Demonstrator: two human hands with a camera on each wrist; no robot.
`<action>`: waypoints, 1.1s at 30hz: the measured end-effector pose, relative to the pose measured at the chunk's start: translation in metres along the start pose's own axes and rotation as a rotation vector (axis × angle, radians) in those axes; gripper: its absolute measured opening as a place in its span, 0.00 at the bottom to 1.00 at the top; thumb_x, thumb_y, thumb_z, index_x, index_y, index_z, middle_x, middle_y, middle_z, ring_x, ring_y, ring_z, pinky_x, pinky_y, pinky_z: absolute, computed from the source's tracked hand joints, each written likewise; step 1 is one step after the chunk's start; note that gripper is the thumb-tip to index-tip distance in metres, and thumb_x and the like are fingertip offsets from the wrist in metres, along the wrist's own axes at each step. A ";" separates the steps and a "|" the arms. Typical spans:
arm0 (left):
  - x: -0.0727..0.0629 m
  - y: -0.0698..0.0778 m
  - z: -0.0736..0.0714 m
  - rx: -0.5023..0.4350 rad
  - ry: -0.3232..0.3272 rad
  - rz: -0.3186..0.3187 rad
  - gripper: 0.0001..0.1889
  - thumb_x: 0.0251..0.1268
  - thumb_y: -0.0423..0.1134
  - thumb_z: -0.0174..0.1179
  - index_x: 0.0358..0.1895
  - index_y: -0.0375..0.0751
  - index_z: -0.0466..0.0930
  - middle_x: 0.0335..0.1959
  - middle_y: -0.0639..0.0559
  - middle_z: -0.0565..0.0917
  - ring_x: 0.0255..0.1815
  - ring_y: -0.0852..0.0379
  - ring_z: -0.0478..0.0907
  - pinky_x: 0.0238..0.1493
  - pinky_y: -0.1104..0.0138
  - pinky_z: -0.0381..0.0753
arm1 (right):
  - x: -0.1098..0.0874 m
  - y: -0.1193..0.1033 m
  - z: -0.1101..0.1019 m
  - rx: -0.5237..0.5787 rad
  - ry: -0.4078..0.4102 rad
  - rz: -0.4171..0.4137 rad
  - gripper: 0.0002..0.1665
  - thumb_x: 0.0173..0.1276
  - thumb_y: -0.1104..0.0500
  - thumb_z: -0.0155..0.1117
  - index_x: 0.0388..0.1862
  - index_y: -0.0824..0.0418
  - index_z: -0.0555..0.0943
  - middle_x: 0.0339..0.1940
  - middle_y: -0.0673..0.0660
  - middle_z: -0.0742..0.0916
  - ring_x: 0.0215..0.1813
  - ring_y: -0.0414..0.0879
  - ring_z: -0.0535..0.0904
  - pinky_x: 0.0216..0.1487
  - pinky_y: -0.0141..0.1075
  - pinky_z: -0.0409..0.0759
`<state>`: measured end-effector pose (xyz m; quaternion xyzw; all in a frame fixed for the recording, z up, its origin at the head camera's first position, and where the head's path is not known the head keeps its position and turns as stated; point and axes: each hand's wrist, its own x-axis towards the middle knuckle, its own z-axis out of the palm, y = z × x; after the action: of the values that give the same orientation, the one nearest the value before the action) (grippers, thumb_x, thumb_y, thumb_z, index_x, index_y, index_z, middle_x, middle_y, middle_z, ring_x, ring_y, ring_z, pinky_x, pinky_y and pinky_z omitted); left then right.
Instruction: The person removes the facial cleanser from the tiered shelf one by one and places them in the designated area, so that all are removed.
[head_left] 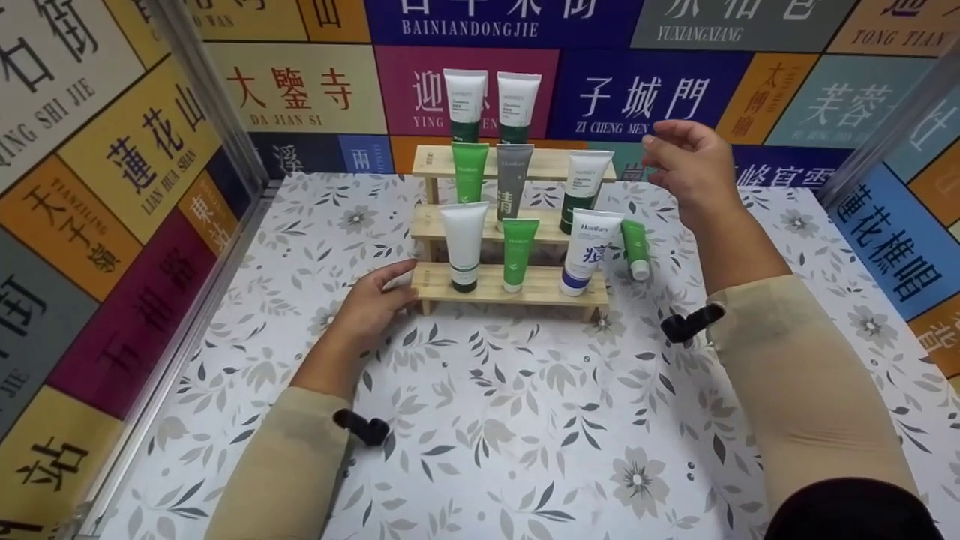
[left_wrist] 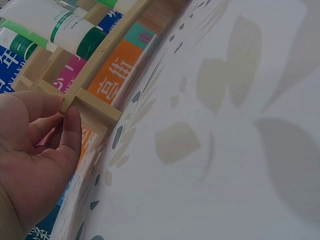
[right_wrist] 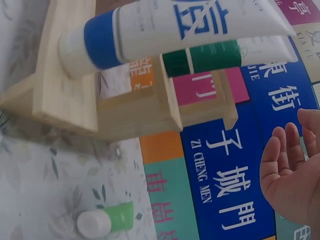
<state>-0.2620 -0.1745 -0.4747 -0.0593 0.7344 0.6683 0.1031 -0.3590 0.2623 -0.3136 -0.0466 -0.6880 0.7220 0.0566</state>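
A three-tier wooden display stand (head_left: 546, 292) bears several squeeze tubes. My left hand (head_left: 379, 300) is at the left end of its bottom shelf; in the left wrist view, thumb and fingers pinch the shelf's corner (left_wrist: 100, 107). On that shelf stand a white tube (head_left: 463, 236), a small green tube (head_left: 519, 251) and a white-and-blue tube (head_left: 592, 244). Raised beside the stand's upper right, my right hand (head_left: 694, 169) holds nothing, its fingers loosely bent. Below it, another small green tube (head_left: 635, 247) lies on the table.
The middle shelf holds a green tube (head_left: 470, 171), a grey tube (head_left: 515, 176) and a white-and-dark-green tube (head_left: 586, 180). Two similar tubes (head_left: 465, 97) stand on top. Walls with colourful lettered panels (head_left: 465, 90) rise behind and beside the floral-covered table (head_left: 525, 420).
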 end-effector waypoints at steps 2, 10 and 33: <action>0.000 0.000 0.000 -0.004 -0.004 0.005 0.29 0.78 0.33 0.60 0.79 0.48 0.73 0.72 0.43 0.82 0.61 0.56 0.85 0.57 0.69 0.82 | 0.000 -0.005 0.006 0.015 -0.016 -0.009 0.22 0.67 0.57 0.80 0.58 0.54 0.84 0.49 0.50 0.87 0.47 0.45 0.85 0.42 0.33 0.86; -0.003 -0.001 -0.001 -0.050 -0.008 0.008 0.29 0.78 0.32 0.58 0.80 0.48 0.71 0.73 0.42 0.80 0.63 0.54 0.84 0.59 0.69 0.83 | 0.003 -0.027 0.033 0.071 -0.085 -0.053 0.24 0.67 0.56 0.81 0.60 0.54 0.84 0.51 0.51 0.88 0.49 0.47 0.86 0.45 0.34 0.86; 0.000 0.000 0.000 -0.042 -0.008 -0.003 0.29 0.77 0.33 0.60 0.79 0.48 0.72 0.72 0.43 0.82 0.66 0.51 0.84 0.63 0.68 0.82 | 0.016 -0.060 0.099 -0.041 -0.247 -0.046 0.23 0.71 0.61 0.76 0.63 0.53 0.82 0.55 0.53 0.86 0.55 0.49 0.85 0.56 0.37 0.87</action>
<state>-0.2624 -0.1749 -0.4750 -0.0597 0.7198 0.6835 0.1057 -0.3877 0.1700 -0.2482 0.0571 -0.7054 0.7064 -0.0129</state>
